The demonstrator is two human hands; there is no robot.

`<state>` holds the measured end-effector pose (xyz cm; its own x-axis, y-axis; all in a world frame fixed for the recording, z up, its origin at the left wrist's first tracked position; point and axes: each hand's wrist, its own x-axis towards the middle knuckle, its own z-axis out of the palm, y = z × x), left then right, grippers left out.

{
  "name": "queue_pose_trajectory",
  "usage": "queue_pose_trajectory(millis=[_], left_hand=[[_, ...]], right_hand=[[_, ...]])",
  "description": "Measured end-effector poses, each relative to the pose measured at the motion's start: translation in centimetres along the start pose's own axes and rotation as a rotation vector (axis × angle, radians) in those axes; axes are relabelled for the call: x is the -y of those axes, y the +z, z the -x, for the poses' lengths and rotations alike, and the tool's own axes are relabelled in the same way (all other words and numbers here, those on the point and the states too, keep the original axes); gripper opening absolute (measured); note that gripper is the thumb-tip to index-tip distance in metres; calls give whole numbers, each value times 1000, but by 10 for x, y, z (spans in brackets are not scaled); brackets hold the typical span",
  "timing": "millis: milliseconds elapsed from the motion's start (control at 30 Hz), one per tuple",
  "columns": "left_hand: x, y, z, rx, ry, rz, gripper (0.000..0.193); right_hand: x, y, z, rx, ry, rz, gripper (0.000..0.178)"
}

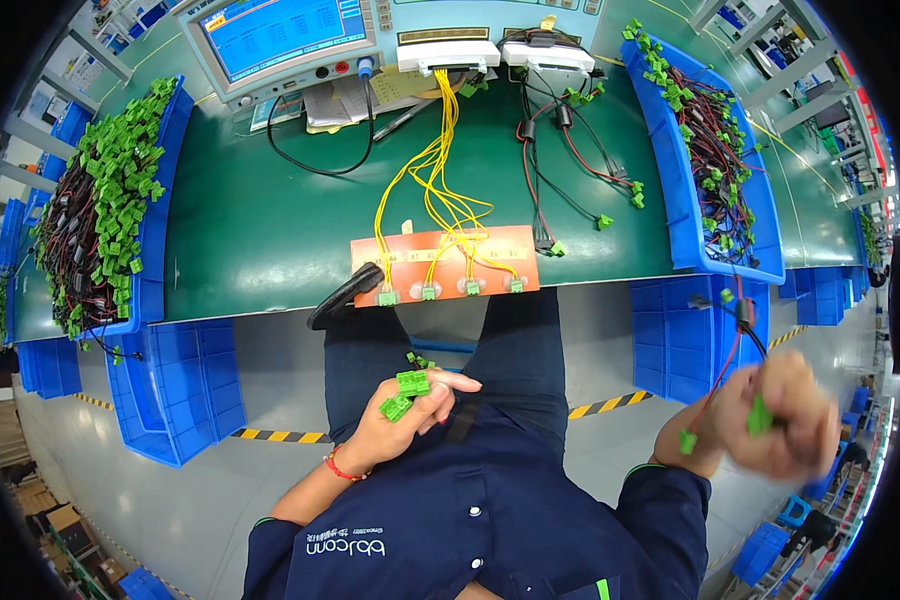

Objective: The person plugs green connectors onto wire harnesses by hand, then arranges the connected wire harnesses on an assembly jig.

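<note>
Low in front of my body, my left hand [420, 408] is closed around several green connectors [410, 384], its index finger pointing right. Their cables are mostly hidden by the hand and dark shirt. Out to the right, below the right-hand bin, my right hand [785, 425] is blurred by motion and grips a wire harness [735, 345] of red and black leads. Green connectors [688, 442] dangle beside this hand. On the table's front edge lies an orange test board [450, 250], with yellow wires [438, 165] running to green sockets along its near side.
A blue bin [175, 150] heaped with green-ended harnesses stands left; another blue bin [675, 190] with harnesses stands right. At the back is a tester with a screen [280, 38]. Loose harnesses [540, 190] lie on the green table [290, 220]. A black handle-like object [345, 297] overhangs the front edge.
</note>
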<state>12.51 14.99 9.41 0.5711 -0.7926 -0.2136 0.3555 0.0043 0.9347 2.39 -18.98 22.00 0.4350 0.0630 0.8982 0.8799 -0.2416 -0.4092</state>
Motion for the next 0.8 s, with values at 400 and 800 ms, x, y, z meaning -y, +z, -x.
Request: queue_pose_trajectory(millis=[400,800], left_hand=[[7,-4,10,-29,-35,-26,37],[1,11,-7,11,57,-105,29]], right_hand=[[-12,-50,1,-210,-165,1404,20],[-17,97,44,-238,485,273,20]])
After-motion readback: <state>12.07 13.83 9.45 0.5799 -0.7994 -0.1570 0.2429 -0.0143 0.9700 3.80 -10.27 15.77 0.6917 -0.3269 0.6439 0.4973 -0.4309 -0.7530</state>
